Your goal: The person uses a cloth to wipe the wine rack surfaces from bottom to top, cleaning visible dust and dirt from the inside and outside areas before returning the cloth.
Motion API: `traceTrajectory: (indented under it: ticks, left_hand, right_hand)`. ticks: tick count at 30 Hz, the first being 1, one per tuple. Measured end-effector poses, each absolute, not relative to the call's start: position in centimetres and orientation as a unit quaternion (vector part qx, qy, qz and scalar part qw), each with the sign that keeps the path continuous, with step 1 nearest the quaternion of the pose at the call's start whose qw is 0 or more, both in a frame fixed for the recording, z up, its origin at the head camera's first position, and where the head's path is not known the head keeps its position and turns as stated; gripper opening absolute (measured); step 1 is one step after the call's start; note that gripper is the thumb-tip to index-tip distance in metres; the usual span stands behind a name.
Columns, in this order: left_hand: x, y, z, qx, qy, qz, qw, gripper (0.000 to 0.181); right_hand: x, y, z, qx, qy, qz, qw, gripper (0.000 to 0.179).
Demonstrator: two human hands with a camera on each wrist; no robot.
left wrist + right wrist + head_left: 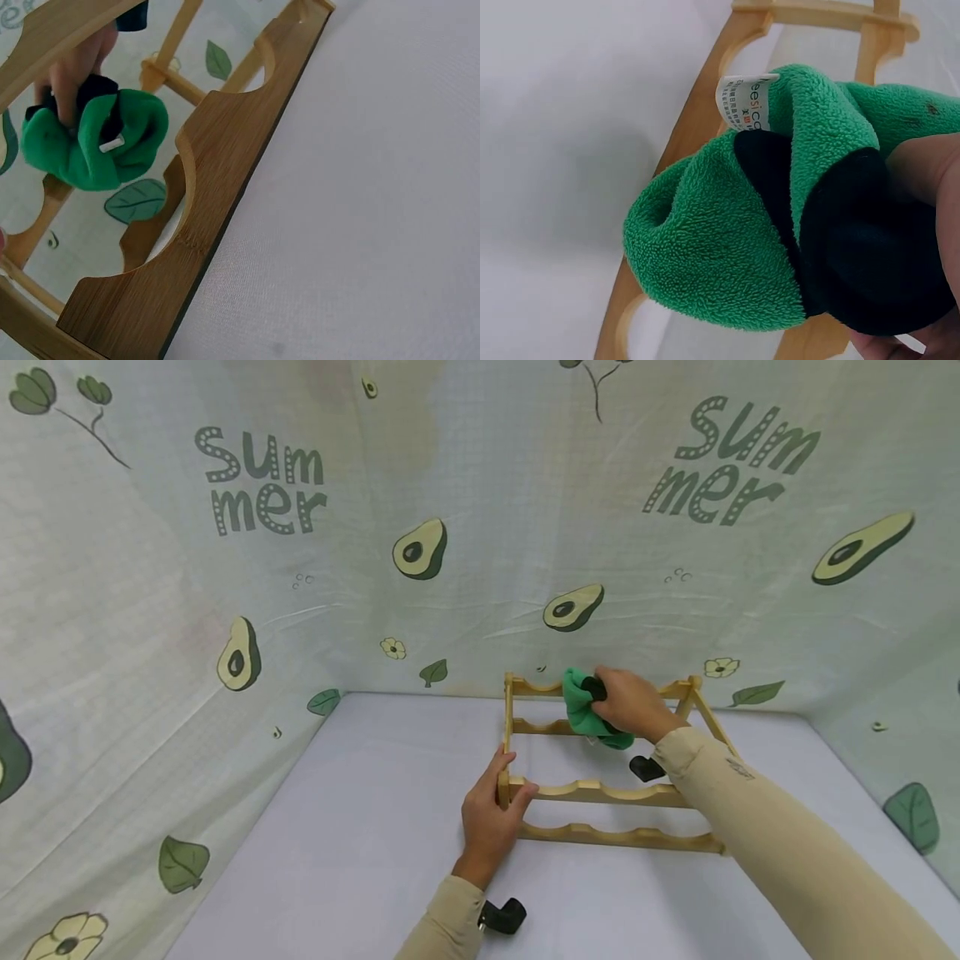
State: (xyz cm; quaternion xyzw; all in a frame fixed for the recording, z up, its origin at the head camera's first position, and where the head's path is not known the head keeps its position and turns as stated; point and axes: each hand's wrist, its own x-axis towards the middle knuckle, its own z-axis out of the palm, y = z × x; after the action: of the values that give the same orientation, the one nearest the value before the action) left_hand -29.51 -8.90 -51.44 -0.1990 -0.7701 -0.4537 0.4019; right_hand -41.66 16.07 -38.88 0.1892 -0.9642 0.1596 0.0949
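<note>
A light wooden rack [588, 792] with scalloped rails, like a wine rack, stands on the white table. Around its left end my left hand [487, 818] grips the frame, the thumb on a near rail and the fingers by the side post. My right hand [633, 702] holds a bunched green and black cloth [576, 703] at the rack's far upper rail. The right wrist view shows a white printed label [744, 103] on the terry cloth [712, 247]. Whether the cloth touches the wood is hard to tell.
The white tabletop [360, 827] extends left of the rack. A pale curtain [495, 493] printed with avocados and leaves hangs behind and at both sides. Black devices sit at the left wrist [506, 916] and right wrist [647, 768].
</note>
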Motion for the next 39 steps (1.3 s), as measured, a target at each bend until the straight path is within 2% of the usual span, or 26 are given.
traceTrajectory:
  ticks: [19, 39]
  left_hand:
    - [-29.3, -9.0, -51.5, -0.186, -0.771, -0.469, 0.389, 0.055]
    - [-29.0, -8.7, -51.4, -0.191, -0.775, -0.460, 0.389, 0.054]
  right_hand:
    - [-41.3, 18.5, -39.3, 0.142, -0.968, 0.178, 0.103, 0.035]
    - [-40.8, 20.8, -39.7, 0.106, -0.965, 0.212, 0.111, 0.026]
